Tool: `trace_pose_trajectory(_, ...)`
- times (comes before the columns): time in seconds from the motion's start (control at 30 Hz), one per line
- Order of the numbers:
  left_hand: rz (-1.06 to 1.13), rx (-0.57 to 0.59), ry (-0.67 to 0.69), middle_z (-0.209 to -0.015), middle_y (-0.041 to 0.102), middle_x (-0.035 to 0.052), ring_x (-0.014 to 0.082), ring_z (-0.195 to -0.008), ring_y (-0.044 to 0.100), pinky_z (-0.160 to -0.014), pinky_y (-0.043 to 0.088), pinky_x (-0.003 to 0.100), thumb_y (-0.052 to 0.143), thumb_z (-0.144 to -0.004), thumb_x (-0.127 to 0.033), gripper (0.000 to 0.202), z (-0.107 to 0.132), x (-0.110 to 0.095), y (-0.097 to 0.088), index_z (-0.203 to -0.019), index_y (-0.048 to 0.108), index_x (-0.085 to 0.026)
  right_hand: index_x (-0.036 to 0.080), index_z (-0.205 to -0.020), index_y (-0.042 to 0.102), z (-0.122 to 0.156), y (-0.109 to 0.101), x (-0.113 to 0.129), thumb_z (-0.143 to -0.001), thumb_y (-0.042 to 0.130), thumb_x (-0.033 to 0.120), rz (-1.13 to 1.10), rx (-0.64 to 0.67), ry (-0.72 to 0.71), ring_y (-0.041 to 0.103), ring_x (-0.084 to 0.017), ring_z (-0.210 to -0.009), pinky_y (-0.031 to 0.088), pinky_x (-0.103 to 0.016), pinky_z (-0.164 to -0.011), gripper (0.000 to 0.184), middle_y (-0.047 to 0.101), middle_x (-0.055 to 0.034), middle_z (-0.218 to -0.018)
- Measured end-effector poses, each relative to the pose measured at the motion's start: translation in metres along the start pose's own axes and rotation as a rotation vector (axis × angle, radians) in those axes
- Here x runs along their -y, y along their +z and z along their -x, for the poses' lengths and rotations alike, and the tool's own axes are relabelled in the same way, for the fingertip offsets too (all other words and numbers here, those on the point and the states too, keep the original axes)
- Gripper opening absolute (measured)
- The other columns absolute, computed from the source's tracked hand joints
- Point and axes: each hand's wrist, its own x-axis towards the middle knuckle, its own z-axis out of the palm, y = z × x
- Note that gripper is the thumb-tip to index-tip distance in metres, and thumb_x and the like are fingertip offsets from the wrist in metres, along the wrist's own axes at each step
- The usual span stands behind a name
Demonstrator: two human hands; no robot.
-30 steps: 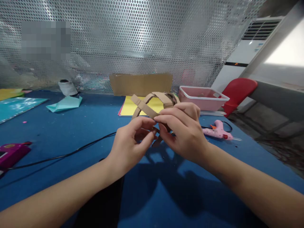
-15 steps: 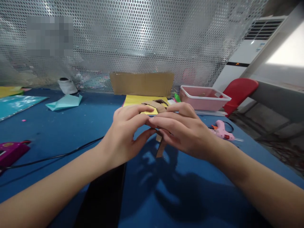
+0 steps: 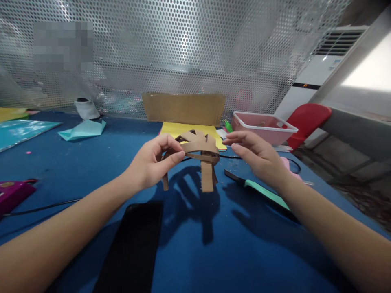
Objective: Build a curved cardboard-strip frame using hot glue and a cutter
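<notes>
My left hand (image 3: 152,162) pinches one side of a brown cardboard strip frame (image 3: 198,156), a band with several strips crossing above and hanging below it, held just over the blue table (image 3: 91,162). My right hand (image 3: 259,156) hovers to the right of the frame with its fingers stretched out, holding nothing. Under my right wrist lies a knife with a green handle (image 3: 259,190).
A black phone (image 3: 134,244) lies near the front edge. Behind the frame are yellow sheets (image 3: 180,129), a cardboard piece (image 3: 183,108) and a pink tray (image 3: 262,127). A pink glue gun (image 3: 288,165) is partly hidden by my right hand. A cable (image 3: 45,207) runs left toward a magenta item (image 3: 12,195).
Both hands were closed together on the cardboard frame. Now my right hand has let go and moved right, and my left hand holds the frame alone, turned so its strips hang down.
</notes>
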Motion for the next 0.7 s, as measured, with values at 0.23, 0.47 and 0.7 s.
trace_pose_trajectory(0.23, 0.474, -0.061, -0.113, -0.073, 0.061, -0.0014, 0.0094, -0.066, 0.055, -0.062, 0.042, 0.021, 0.083, -0.065, -0.034, 0.032, 0.001, 0.02, 0.006, -0.072, 0.057, -0.017, 0.022, -0.102, 0.063, 0.005, 0.009, -0.019, -0.081, 0.063, 0.05, -0.315, 0.167, 0.218, 0.063, -0.022, -0.106, 0.048, -0.04, -0.094, 0.035, 0.07, -0.0067, -0.108)
trace_pose_trajectory(0.47, 0.622, -0.07, -0.195, -0.069, 0.066, -0.0018, 0.0092, -0.064, 0.06, -0.061, 0.044, 0.02, 0.089, -0.057, -0.034, 0.035, 0.002, 0.021, 0.012, -0.069, 0.062, -0.016, 0.03, -0.127, 0.036, 0.011, 0.015, -0.011, -0.075, 0.074, 0.043, -0.518, 0.133, 0.274, 0.065, -0.014, -0.09, 0.05, -0.031, -0.086, 0.065, 0.065, 0.0014, -0.089)
trace_pose_trajectory(0.7, 0.572, 0.235, -0.304, -0.068, 0.069, -0.0007, 0.0118, -0.067, 0.066, -0.063, 0.046, 0.021, 0.088, -0.06, -0.029, 0.031, -0.003, 0.032, -0.003, -0.069, 0.062, -0.015, 0.029, -0.12, 0.045, 0.007, 0.004, -0.017, -0.074, 0.076, 0.043, -0.461, 0.221, 0.202, 0.061, -0.015, -0.087, 0.05, -0.029, -0.078, 0.057, 0.06, 0.0002, -0.088)
